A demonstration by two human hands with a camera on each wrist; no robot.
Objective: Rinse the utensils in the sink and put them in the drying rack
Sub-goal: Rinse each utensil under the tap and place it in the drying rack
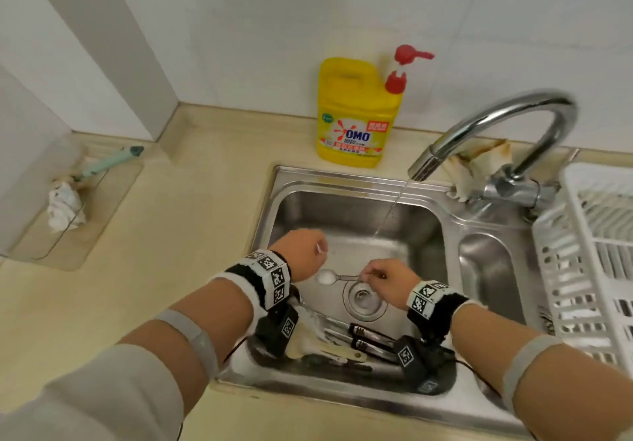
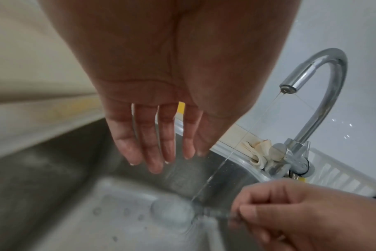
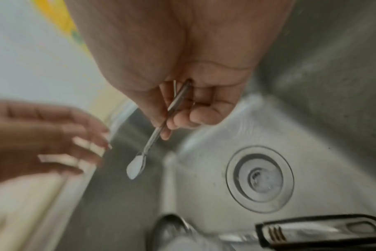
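— What's around you?

— A beige countertop (image 1: pixel 164 221) under white wall tiles, with a steel sink (image 1: pixel 346 183) set into it. A yellow detergent bottle (image 1: pixel 352 115) with a red pump stands at the far edge, just behind the sink. A white drying rack (image 1: pixel 596 245) sits on the right, beside the curved tap (image 1: pixel 496 125), and a thin stream of water (image 1: pixel 390 207) runs down from the spout into the sink.

— And your hands?

— My right hand (image 1: pixel 387 279) pinches the handle of a small metal spoon (image 1: pixel 337 277) between thumb and fingers. The spoon lies about level over the middle of the sink, its bowl pointing left, just above and left of the drain (image 1: pixel 364 300). My left hand (image 1: pixel 305 249) holds nothing; its fingers (image 2: pixel 155 152) are straight and spread, pointing down into the sink, near the spoon's bowl but apart from it.

— Is the water hitting the spoon?

— From the left wrist view the stream meets it at the neck by the bowl, though that part is blurred.

— Anything else in the sink?

— More utensils (image 1: pixel 359 338) lie along the near side, some with black handles, one pale spatula among them.
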